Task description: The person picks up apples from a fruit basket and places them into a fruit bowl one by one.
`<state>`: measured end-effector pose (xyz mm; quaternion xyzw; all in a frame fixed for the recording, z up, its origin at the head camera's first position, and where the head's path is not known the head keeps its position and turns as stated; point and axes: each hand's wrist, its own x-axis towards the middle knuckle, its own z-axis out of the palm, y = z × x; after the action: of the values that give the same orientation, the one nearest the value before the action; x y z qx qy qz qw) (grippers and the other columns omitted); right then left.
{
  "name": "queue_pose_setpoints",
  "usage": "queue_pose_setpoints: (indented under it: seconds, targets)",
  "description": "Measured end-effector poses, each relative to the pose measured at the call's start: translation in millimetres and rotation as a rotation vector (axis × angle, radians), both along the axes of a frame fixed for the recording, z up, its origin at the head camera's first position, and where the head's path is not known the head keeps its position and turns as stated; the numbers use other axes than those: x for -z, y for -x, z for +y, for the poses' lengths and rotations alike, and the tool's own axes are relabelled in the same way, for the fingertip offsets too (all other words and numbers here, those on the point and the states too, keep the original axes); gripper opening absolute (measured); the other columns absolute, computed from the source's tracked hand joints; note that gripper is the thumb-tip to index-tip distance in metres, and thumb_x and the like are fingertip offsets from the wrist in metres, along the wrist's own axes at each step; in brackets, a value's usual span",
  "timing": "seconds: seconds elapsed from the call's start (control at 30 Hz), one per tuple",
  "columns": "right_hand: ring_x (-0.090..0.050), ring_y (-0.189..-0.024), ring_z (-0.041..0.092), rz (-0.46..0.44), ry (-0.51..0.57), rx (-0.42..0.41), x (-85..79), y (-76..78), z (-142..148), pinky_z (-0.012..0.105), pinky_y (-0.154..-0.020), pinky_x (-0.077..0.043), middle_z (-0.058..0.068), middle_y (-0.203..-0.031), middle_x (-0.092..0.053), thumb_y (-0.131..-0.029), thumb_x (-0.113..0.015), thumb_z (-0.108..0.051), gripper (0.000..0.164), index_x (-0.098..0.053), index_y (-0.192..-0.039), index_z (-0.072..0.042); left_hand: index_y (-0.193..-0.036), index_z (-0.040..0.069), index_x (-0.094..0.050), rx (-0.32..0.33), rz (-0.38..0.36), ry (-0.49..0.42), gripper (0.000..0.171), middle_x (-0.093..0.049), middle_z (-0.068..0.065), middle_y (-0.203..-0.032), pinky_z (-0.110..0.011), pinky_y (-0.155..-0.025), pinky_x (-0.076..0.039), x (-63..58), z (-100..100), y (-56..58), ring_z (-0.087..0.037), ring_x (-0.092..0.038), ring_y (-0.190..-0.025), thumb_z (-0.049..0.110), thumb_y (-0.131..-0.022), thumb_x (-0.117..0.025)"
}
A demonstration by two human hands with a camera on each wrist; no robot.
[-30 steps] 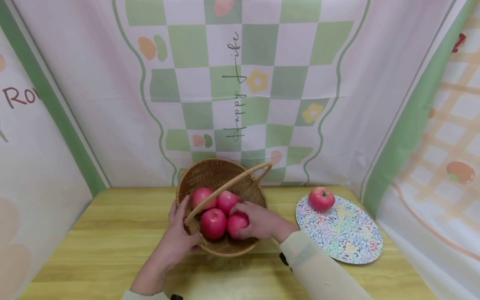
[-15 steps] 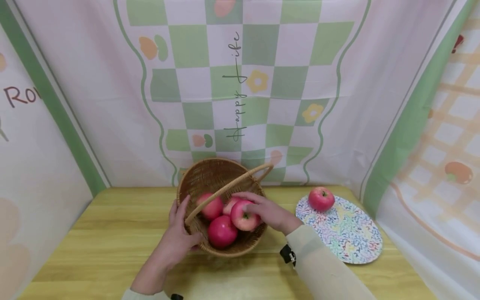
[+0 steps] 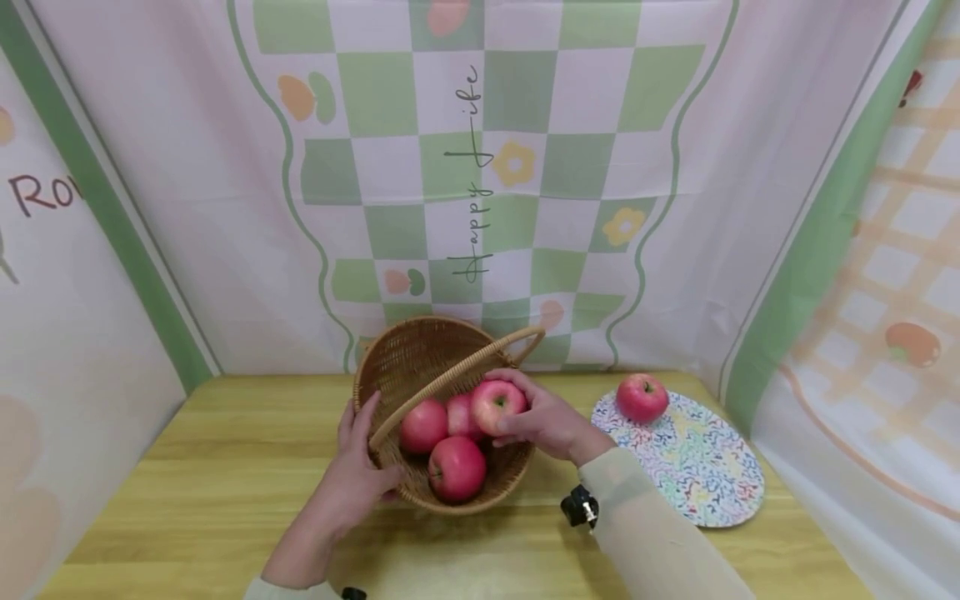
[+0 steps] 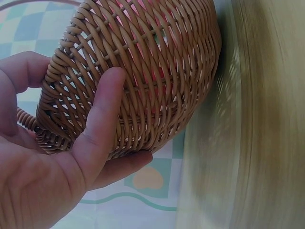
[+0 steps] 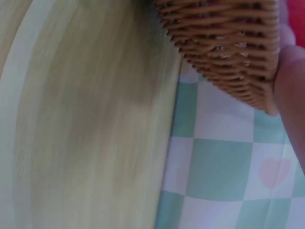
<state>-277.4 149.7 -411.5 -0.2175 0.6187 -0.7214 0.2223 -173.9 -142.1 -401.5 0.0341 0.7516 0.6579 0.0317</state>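
Note:
In the head view a round wicker basket (image 3: pixel 401 358) stands on the table, tipped a little toward me. My left hand (image 3: pixel 354 477) grips its left side, and the left wrist view has the thumb and fingers around the wicker wall (image 4: pixel 138 90). Inside lie three red apples: one at left (image 3: pixel 423 425), one in front (image 3: pixel 457 471) and one partly covered (image 3: pixel 462 417). My right hand (image 3: pixel 551 421) holds a fourth, paler apple (image 3: pixel 495 404) at the basket's right side. The right wrist view catches only part of that hand (image 5: pixel 293 90) beside the rim.
Right of the basket lies a flat, colourfully speckled oval plate (image 3: pixel 705 467), with a red apple (image 3: pixel 642 398) at its far left edge. The basket's arched handle (image 3: pixel 465 367) crosses over its opening. A checkered cloth (image 3: pixel 517 92) hangs behind the wooden table (image 3: pixel 225 467).
My right hand has lifted an apple from among the others and drawn it to the basket's right side. The remaining apples have rolled and shifted. My left hand keeps its place on the basket.

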Motion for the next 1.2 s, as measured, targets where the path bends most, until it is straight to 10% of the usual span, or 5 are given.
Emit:
queue_pose_setpoints:
  seconds: [0.27, 0.63, 1.2]
  targets:
    - [-0.062, -0.098, 0.037, 0.017, 0.027, 0.086, 2.8, -3.8, -5, 0.047, -0.076, -0.059, 0.025, -0.137, -0.041, -0.078, -0.073, 0.017, 0.086, -0.033, -0.15, -0.008, -0.16, 0.031, -0.014, -0.009, 0.003, -0.001, 0.107, 0.026, -0.004, -0.16, -0.045, -0.06, -0.06, 1.1, 1, 0.1, -0.033, -0.063, -0.085, -0.012, -0.078, -0.067]
    - [-0.054, -0.112, 0.039, -0.069, 0.167, 0.079, -25.4, -65.9, -3, 0.043, -0.079, -0.059, 0.022, -0.145, -0.03, -0.078, -0.067, 0.018, 0.085, -0.032, -0.149, -0.012, -0.161, 0.033, -0.011, -0.017, -0.016, 0.012, 0.11, 0.028, -0.005, -0.16, -0.049, -0.06, -0.059, 2.2, -2, -1.2, -0.033, -0.064, -0.076, -0.014, -0.078, -0.066]
    - [-0.059, -0.107, 0.026, -0.123, 0.339, 0.515, -55.0, -78.0, 159, 0.038, -0.099, -0.049, 0.007, -0.14, -0.015, -0.09, -0.052, 0.02, 0.071, -0.039, -0.141, -0.028, -0.161, 0.033, -0.01, -0.032, -0.029, 0.027, 0.111, 0.027, -0.008, -0.16, -0.041, -0.056, -0.058, 5.6, -3, 0.8, -0.029, -0.059, -0.063, -0.015, -0.078, -0.065]
